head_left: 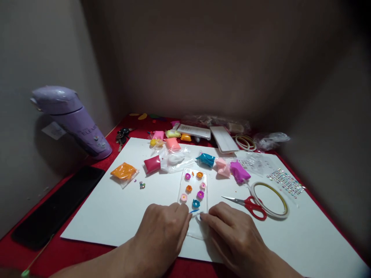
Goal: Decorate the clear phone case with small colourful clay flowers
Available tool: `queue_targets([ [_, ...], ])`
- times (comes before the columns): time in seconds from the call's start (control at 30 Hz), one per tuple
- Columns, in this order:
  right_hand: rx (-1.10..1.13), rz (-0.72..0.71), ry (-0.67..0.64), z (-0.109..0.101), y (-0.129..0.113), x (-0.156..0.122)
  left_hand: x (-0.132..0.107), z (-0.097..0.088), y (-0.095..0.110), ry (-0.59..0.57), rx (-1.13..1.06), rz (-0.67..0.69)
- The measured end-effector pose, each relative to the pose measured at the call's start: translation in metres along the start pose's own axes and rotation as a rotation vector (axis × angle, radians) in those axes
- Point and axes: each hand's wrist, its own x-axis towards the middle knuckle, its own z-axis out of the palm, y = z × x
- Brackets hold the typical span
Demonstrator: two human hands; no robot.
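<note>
A slip of the left hand (165, 227), its fingers seemingly pinched on a slim blue piece (194, 211), could knock the teal flower (196, 203) just beyond on the clear case (197, 230), near-centre on the white board (95, 216), though what the right hand (235, 227) holds I cannot tell

Phone case (194, 185): between and beyond the fingers (209, 219), on board (101, 220); flowers (200, 195) on it. Scissors (246, 203), tape roll (276, 216): right of the fingers, touching; gem sheet (285, 182) farther right. Packets (152, 164): beyond the fingers. Smartphone (58, 204): far left; tumbler (81, 125) behind it.
</note>
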Motion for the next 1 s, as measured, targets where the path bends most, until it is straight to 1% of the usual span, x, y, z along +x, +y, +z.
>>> queue_targets([
  [0.1, 0.004, -0.008, 0.016, -0.001, 0.000, 0.000, -0.003, -0.001, 0.002, 0.033, 0.041, -0.004],
  [0.2, 0.012, -0.009, 0.002, -0.001, -0.001, -0.001, -0.005, -0.002, 0.003, 0.062, 0.088, -0.008],
  [0.33, 0.015, -0.016, -0.008, 0.000, 0.000, 0.000, -0.007, -0.001, 0.004, 0.061, 0.131, -0.002],
  [0.53, 0.024, -0.010, -0.031, 0.000, 0.000, 0.001, -0.012, 0.001, 0.006, 0.103, 0.151, 0.038],
  [0.73, 0.037, 0.003, -0.064, 0.001, 0.001, -0.001, -0.010, 0.001, 0.006, 0.101, 0.110, 0.073],
  [0.83, 0.039, 0.014, -0.082, 0.002, 0.001, -0.001, -0.010, 0.001, 0.005, 0.120, 0.102, 0.088],
  [1.0, 0.034, 0.004, -0.067, 0.001, 0.001, -0.002, -0.009, -0.003, 0.004, 0.121, 0.111, 0.069],
])
